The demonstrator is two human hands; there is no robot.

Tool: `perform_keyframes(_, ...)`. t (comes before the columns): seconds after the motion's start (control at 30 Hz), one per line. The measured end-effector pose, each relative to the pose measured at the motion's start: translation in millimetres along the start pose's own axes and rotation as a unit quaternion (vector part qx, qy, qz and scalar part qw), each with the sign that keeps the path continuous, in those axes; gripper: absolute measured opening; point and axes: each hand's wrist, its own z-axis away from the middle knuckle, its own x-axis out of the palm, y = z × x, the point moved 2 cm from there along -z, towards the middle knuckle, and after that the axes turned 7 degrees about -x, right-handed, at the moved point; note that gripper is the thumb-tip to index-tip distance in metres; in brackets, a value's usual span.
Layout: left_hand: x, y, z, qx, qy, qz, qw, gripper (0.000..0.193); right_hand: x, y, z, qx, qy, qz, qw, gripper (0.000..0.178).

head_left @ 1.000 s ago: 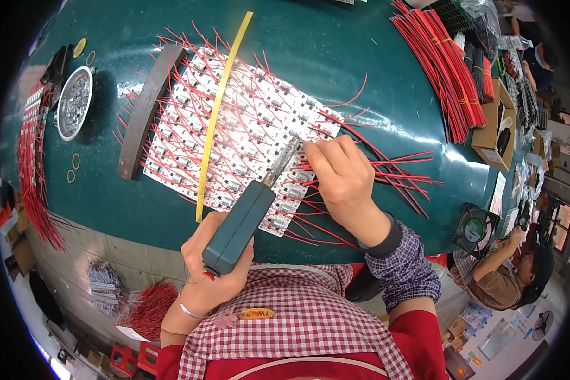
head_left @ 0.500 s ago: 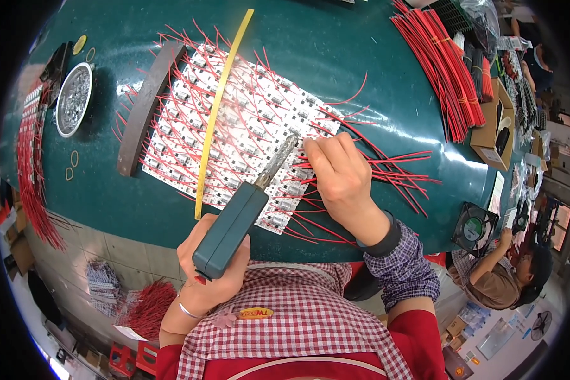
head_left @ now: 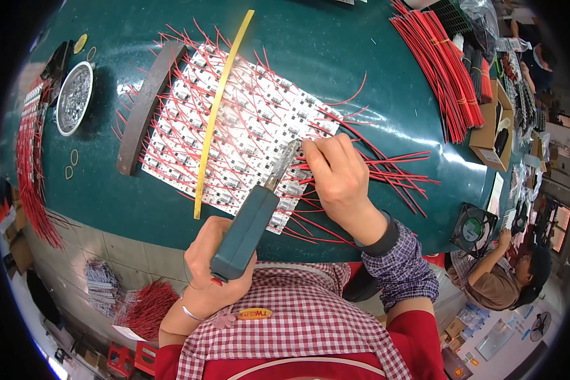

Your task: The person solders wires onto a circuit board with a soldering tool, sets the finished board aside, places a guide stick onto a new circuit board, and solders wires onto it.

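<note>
My left hand (head_left: 216, 269) is closed around the dark green handle of a soldering iron (head_left: 246, 231). Its metal tip reaches up to the right and meets a white sheet of small circuit boards (head_left: 275, 117) close to my right fingertips. My right hand (head_left: 341, 174) is closed in a pinch over the sheet's right part, on a thin red wire whose held end is mostly hidden by the fingers. More red wires (head_left: 402, 170) fan out from under that hand to the right. Many short red wires stick up from the sheet's left and middle.
A yellow strip (head_left: 212, 123) and a dark bar (head_left: 147, 117) lie across the sheet. To the left are a bowl of metal bits (head_left: 75, 98) and wired boards (head_left: 28, 145). Red wire bundles (head_left: 440, 69), a cardboard box (head_left: 493, 136) and a small fan (head_left: 474, 227) occupy the right; a co-worker (head_left: 513, 272) sits beyond.
My left hand and the soldering iron have shifted to the right, with the handle slightly lower. My right hand has moved a little to the left, still pinching at the sheet.
</note>
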Motion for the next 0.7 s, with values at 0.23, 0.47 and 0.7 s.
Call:
perform_keyframes(0.23,6.6,5.5,1.6,-0.009,0.034,0.024,0.999,0.012,2.1,-0.1,1.0,0.007,0.004,-0.006,1.0,0.032)
perform_keyframes(0.47,-0.5,-3.7,8.9,0.035,0.029,-0.017,0.999,0.026,2.7,0.4,3.6,0.003,-0.005,-0.008,1.0,0.029)
perform_keyframes(0.7,-2.2,-13.0,19.6,-0.006,0.036,-0.007,0.999,0.021,-7.1,2.0,-0.7,0.024,0.016,-0.043,0.999,0.033)
